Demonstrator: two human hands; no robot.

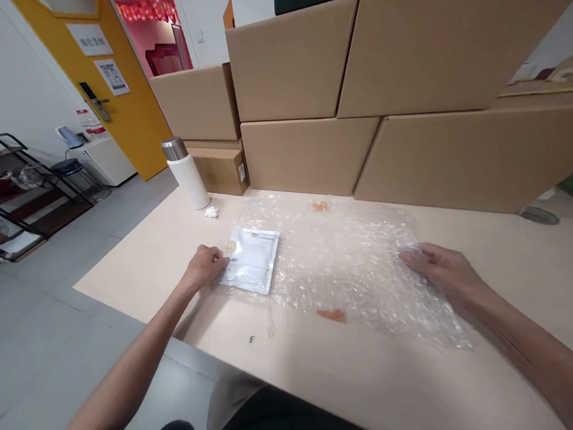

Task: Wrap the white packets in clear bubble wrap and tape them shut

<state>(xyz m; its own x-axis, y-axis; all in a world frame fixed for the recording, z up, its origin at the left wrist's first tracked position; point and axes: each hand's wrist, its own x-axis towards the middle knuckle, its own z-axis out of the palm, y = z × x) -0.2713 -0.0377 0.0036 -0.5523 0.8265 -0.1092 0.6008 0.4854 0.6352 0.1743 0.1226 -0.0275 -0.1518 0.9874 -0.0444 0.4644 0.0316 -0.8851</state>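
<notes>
A sheet of clear bubble wrap (345, 263) lies spread on the pale table (520, 248). A flat white pouch (251, 259) rests on its left end. My left hand (204, 265) has its fingers curled, pinching the pouch's left edge. My right hand (442, 268) lies flat on the right part of the bubble wrap with its fingers stretched out. Two small orange tape bits (331, 315) sit on the wrap's near and far edges.
Several stacked cardboard boxes (357, 102) line the table's far side. A white flask with a metal cap (187, 173) stands at the far left by a crumpled paper scrap (211, 212). A yellow door (103, 70) and a black shelf rack (19, 198) stand to the left.
</notes>
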